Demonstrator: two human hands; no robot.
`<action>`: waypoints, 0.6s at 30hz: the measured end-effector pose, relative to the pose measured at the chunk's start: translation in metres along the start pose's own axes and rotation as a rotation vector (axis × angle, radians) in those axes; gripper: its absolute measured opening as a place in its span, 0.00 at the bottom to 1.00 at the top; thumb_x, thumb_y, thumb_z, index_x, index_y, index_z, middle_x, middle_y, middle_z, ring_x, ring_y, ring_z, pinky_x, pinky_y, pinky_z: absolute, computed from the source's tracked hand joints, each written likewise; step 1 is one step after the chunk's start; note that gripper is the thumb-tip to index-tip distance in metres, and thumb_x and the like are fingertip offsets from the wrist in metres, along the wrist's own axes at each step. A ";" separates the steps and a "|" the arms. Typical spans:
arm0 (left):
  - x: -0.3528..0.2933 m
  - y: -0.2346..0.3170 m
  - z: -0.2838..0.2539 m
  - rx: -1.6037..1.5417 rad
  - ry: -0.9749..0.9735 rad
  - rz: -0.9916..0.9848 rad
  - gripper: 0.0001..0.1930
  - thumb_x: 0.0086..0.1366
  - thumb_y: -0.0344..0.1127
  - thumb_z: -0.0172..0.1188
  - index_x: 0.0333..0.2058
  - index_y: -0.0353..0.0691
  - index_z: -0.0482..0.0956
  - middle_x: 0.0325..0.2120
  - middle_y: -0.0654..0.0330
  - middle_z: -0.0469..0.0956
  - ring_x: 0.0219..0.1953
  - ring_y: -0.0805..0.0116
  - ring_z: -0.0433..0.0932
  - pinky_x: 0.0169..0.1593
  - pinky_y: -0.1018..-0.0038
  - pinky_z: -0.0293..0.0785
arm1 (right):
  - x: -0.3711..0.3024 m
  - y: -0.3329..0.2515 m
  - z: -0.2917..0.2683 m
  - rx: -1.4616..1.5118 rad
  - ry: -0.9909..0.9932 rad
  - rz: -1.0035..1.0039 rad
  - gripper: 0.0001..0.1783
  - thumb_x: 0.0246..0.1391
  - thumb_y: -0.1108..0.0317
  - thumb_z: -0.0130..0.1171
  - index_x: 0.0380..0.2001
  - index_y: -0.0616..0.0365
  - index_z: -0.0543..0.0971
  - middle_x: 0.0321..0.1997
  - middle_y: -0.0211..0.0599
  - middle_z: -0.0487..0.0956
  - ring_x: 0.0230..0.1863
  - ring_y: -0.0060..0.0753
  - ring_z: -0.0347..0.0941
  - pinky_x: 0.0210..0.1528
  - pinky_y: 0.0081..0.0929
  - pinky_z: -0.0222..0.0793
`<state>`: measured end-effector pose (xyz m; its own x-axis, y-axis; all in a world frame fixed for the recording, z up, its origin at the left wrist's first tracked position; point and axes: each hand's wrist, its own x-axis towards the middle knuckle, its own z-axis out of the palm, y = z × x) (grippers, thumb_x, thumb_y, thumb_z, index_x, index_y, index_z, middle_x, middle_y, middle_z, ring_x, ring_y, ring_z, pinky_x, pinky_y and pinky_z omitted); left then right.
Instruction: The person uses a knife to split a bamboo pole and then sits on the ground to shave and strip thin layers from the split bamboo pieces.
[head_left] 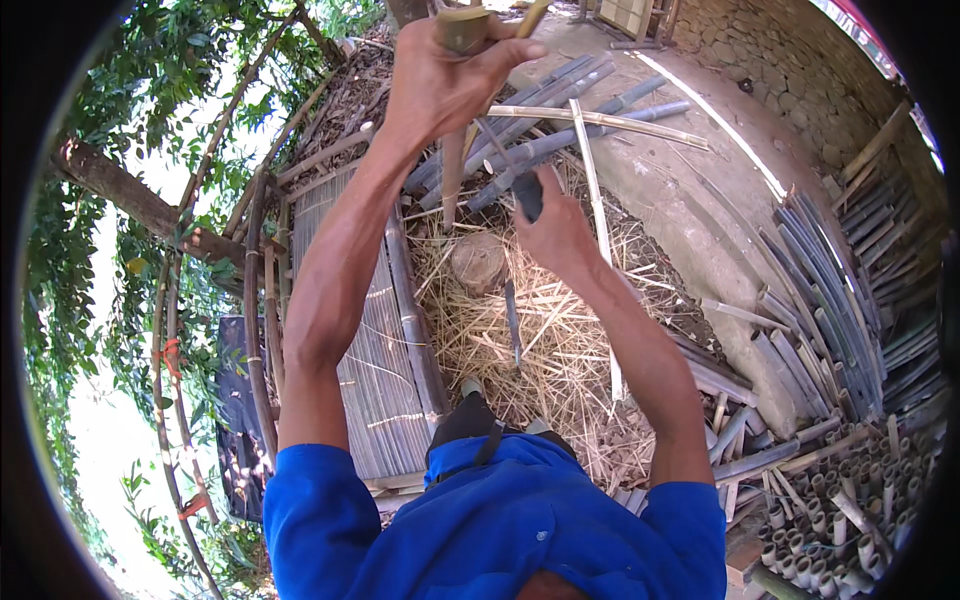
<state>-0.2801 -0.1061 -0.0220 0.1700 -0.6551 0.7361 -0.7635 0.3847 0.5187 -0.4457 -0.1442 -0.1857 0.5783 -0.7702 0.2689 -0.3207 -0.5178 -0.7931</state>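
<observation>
Clenched near twelve o'clock, the left hand (pixel 445 80) grips a bamboo piece (pixel 463 30), while the right hand (pixel 557 228), toward one o'clock, grasps a dark-handled knife (pixel 528 196). Just below centre-top, a round wooden block (pixel 478 266) sits amid pale shavings (pixel 570 325); cut bamboo tubes (pixel 815 545) crowd four o'clock.

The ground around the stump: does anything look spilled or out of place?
Pale shavings lie scattered messily around the stump, like a spill. Oddest is a dark, narrow strip lying loose on them, below the right hand in the picture; its colour stands out. I can't tell what it is.
</observation>
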 end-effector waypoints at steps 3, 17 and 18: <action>0.017 0.001 -0.015 -0.033 -0.059 -0.121 0.12 0.60 0.38 0.76 0.37 0.36 0.87 0.22 0.64 0.83 0.19 0.78 0.75 0.25 0.77 0.71 | 0.017 0.002 0.013 -0.073 0.013 -0.047 0.27 0.57 0.64 0.63 0.56 0.63 0.70 0.34 0.58 0.81 0.32 0.57 0.82 0.35 0.47 0.76; 0.026 -0.062 -0.078 -0.024 0.208 0.332 0.21 0.58 0.48 0.73 0.36 0.33 0.84 0.26 0.55 0.82 0.28 0.65 0.78 0.34 0.64 0.75 | 0.047 0.022 0.095 0.540 -0.361 0.369 0.13 0.57 0.69 0.65 0.40 0.64 0.74 0.17 0.26 0.69 0.11 0.20 0.64 0.12 0.24 0.58; 0.032 -0.051 -0.091 0.003 0.244 0.390 0.16 0.62 0.41 0.69 0.39 0.32 0.83 0.26 0.57 0.81 0.28 0.66 0.78 0.34 0.66 0.76 | 0.051 0.003 0.081 0.414 -0.375 0.344 0.15 0.57 0.68 0.66 0.41 0.64 0.74 0.17 0.25 0.69 0.11 0.19 0.64 0.12 0.24 0.58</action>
<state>-0.1792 -0.0875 0.0149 0.0111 -0.2889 0.9573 -0.8014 0.5699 0.1813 -0.3571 -0.1548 -0.2186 0.7406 -0.6454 -0.1869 -0.2621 -0.0214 -0.9648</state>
